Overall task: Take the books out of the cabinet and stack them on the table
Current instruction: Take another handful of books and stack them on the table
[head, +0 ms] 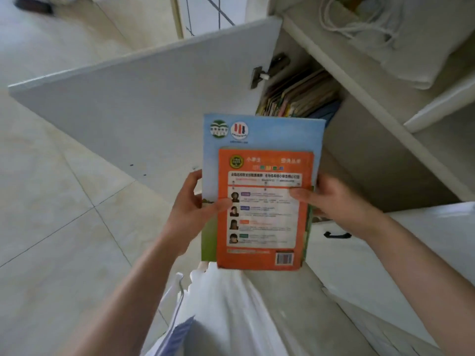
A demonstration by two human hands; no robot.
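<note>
I hold two books flat in front of me, an orange book (264, 211) lying on top of a larger blue book (259, 132). My left hand (195, 209) grips their left edge, thumb on the orange cover. My right hand (331, 199) grips the right edge, thumb also on top. Behind them the white cabinet (365, 140) stands with its door (144, 98) swung wide to the left. A row of several more books (300, 98) stands inside on the lower shelf, partly in shadow.
A white cloth bag with cord handles (401, 39) lies on the cabinet's upper shelf. A closed white door with a black handle (336, 235) is under my right wrist. Beige floor tiles (56, 201) spread to the left. My white clothing (226, 309) fills the bottom centre.
</note>
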